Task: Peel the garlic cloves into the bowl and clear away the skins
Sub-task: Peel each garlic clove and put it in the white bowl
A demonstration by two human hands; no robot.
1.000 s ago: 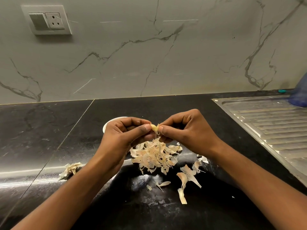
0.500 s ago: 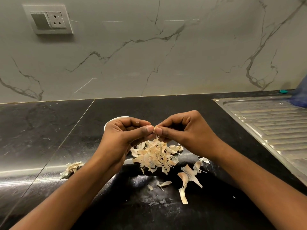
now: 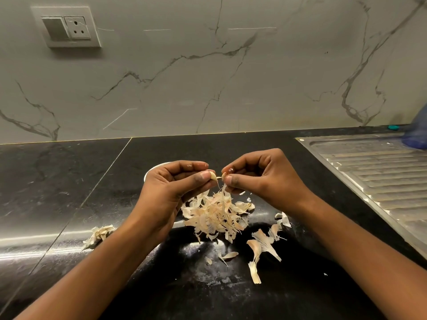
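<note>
My left hand (image 3: 175, 190) pinches a pale garlic clove (image 3: 213, 175) between thumb and fingers above the black counter. Close to its right, my right hand (image 3: 261, 179) pinches a strip of skin (image 3: 223, 188) that hangs down from the clove's tip. Directly below the hands lies a pile of papery skins (image 3: 215, 215). Behind my left hand only the rim of a white bowl (image 3: 154, 170) shows; its inside is hidden.
Loose skins (image 3: 261, 248) are scattered in front of the pile to the right, and a small clump of skins (image 3: 99, 234) lies to the left. A steel sink drainboard (image 3: 379, 181) fills the right side, with a blue object (image 3: 417, 132) at its far corner. A marble wall with a socket (image 3: 67, 26) stands behind.
My hands have drawn slightly apart; the clove now shows bare at my left fingertips and a strip of skin trails from my right fingers.
</note>
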